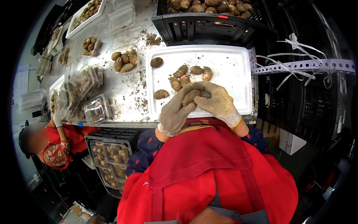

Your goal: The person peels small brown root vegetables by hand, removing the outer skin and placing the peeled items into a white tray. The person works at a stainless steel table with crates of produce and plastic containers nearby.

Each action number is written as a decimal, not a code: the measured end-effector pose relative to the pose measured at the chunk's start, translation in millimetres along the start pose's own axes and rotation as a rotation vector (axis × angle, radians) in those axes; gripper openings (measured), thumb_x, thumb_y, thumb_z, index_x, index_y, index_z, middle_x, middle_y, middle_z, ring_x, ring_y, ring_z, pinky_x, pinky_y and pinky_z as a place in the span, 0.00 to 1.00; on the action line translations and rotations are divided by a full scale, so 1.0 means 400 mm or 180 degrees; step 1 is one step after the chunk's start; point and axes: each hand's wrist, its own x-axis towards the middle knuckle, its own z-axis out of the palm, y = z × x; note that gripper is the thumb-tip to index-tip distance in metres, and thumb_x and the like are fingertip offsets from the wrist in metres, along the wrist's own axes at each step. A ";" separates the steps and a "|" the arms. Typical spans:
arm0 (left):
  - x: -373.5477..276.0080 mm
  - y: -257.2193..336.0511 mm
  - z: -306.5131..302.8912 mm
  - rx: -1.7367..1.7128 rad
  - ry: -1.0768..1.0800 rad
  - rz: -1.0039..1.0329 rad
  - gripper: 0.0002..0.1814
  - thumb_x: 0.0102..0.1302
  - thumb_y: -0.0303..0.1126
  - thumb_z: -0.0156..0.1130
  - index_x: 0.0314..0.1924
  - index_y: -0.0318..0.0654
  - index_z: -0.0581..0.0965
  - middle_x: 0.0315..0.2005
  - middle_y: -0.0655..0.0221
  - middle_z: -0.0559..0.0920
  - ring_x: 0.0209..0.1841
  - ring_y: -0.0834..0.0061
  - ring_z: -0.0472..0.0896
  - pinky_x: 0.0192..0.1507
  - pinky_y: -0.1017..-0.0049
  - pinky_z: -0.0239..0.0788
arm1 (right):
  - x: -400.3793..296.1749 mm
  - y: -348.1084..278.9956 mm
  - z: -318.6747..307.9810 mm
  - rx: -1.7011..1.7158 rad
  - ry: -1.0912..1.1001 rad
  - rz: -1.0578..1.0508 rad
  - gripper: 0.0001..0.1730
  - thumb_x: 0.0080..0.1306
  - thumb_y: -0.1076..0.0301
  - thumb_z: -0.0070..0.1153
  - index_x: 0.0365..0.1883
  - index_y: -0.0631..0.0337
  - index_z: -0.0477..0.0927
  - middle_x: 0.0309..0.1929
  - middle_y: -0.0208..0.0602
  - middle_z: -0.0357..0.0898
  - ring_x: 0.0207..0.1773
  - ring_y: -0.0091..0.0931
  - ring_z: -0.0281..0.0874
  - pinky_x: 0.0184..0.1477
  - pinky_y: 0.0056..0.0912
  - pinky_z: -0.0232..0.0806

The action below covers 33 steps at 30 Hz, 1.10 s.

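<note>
My left hand (174,112), in a knitted work glove, curves around the near side of a brown taro corm (190,97). From the other side my right hand (219,98), gloved with a yellow dotted palm, closes on the same corm. Part of another corm (206,94) shows between the hands, mostly hidden by the right one. Both hands are over a white foam tray (235,81) dusted with soil. Several loose taro corms (180,71) lie just beyond my fingers, with single corms at the tray's left side (161,94) and upper left corner (156,62).
A black crate (207,28) heaped with taro stands behind the tray. To the left are an open clear punnet of corms (125,61) and stacked lidded punnets (96,109). A co-worker's gloved hand (58,117) is at the far left. White straps (302,60) hang at right.
</note>
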 end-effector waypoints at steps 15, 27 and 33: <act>0.006 0.009 -0.003 -0.1664 -0.0054 -0.0334 0.31 0.64 0.24 0.59 0.68 0.34 0.67 0.59 0.61 0.77 0.59 0.71 0.76 0.61 0.75 0.70 | -0.013 -0.015 0.016 0.0795 0.0130 -0.0058 0.27 0.70 0.65 0.60 0.63 0.70 0.71 0.46 0.41 0.81 0.46 0.23 0.80 0.44 0.22 0.76; 0.003 -0.019 0.032 -0.0177 -0.0031 0.0404 0.30 0.66 0.25 0.60 0.68 0.33 0.67 0.63 0.56 0.74 0.63 0.67 0.76 0.59 0.73 0.71 | 0.054 0.116 0.046 0.0210 0.0891 -0.0379 0.09 0.71 0.74 0.48 0.47 0.64 0.77 0.44 0.40 0.78 0.44 0.31 0.80 0.45 0.31 0.74; 0.017 0.000 -0.006 -0.1430 0.0176 -0.0325 0.31 0.64 0.24 0.58 0.67 0.28 0.66 0.66 0.61 0.71 0.64 0.72 0.72 0.62 0.75 0.68 | 0.061 0.092 0.007 0.0277 0.0715 -0.0936 0.14 0.69 0.73 0.49 0.52 0.62 0.79 0.51 0.40 0.78 0.46 0.30 0.79 0.48 0.29 0.74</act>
